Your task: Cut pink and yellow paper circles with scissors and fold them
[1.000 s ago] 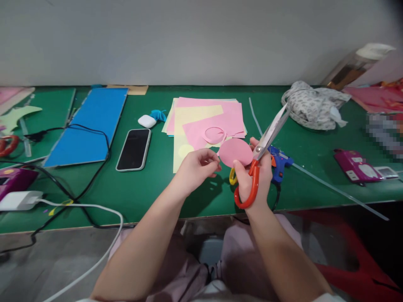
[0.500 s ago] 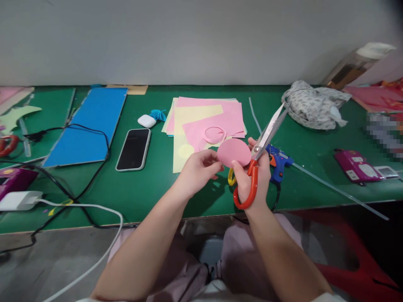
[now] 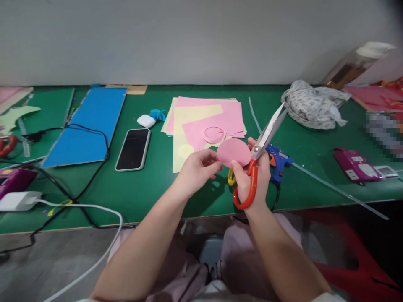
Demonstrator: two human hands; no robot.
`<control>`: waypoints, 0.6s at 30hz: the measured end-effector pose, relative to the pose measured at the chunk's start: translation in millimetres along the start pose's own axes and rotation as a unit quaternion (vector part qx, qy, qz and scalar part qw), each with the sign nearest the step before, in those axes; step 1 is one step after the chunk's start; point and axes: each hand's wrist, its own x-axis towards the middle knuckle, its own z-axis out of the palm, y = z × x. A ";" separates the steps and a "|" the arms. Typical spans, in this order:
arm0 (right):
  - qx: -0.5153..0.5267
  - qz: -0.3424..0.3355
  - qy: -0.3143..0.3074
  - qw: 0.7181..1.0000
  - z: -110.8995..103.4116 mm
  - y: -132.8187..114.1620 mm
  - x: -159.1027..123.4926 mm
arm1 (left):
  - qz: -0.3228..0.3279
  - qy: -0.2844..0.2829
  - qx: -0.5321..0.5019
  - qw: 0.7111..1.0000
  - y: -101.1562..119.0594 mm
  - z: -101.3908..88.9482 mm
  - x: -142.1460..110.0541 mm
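A pink paper circle (image 3: 233,152) is held up between my two hands above the green table. My left hand (image 3: 201,171) pinches at its left edge, with some fingertips hidden behind the paper. My right hand (image 3: 255,183) is closed around scissors (image 3: 253,184) with red handles, and its thumb presses on the circle's lower edge. The scissor blades point up and away to the right, slightly parted. Behind the circle lies a stack of pink and yellow paper sheets (image 3: 197,118), with a cut pink paper ring (image 3: 206,136) on top.
A blue glue gun (image 3: 277,163) lies right of my right hand, near a clear glue stick (image 3: 340,191). A phone (image 3: 133,149), white earbud case (image 3: 146,121) and blue board (image 3: 88,126) are on the left, among cables. A patterned cloth (image 3: 311,105) sits at the back right.
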 end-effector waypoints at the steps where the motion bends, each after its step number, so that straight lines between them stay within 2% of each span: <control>1: 0.003 0.002 0.000 1.000 0.1 0.2 0.0 | 0.000 0.006 0.004 1.000 0.1 -0.5 0.0; 4: 0.010 -0.006 0.005 1.000 -0.4 1.0 0.9 | -0.005 0.015 0.017 1.000 1.7 -2.1 -0.7; 10: -0.011 -0.011 0.005 1.000 -2.2 1.0 1.9 | -0.010 -0.012 0.011 1.000 3.2 -1.6 -1.0; 18: 0.003 -0.001 0.010 1.000 -1.8 -0.5 1.8 | 0.001 0.007 0.034 0.999 0.6 -3.6 -0.1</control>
